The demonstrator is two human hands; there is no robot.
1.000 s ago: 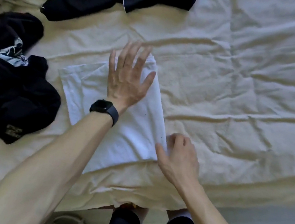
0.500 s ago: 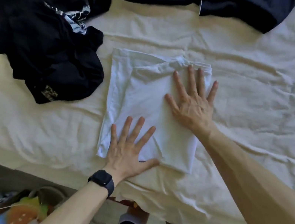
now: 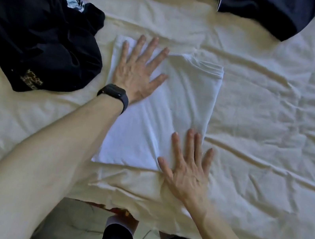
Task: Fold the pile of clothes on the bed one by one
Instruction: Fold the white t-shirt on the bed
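on the bed [image 3: 264,137], both hands lie flat, fingers spread, on the folded white shirt [image 3: 175,105]: left hand [image 3: 137,74] far corner, right hand [image 3: 187,170] near edge.

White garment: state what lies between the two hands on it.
Head view: between the left hand and the right hand lies only folded cloth of the white garment, nothing else.

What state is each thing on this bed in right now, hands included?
white garment: folded into a flat rectangle, lying on the sheet.
left hand: flat, fingers spread, resting on the garment's far left part.
right hand: flat, fingers on the garment's near right corner.
black clothes: crumpled heap at left, unfolded.
dark garment: unfolded, at the far edge.
bed sheet: wrinkled.
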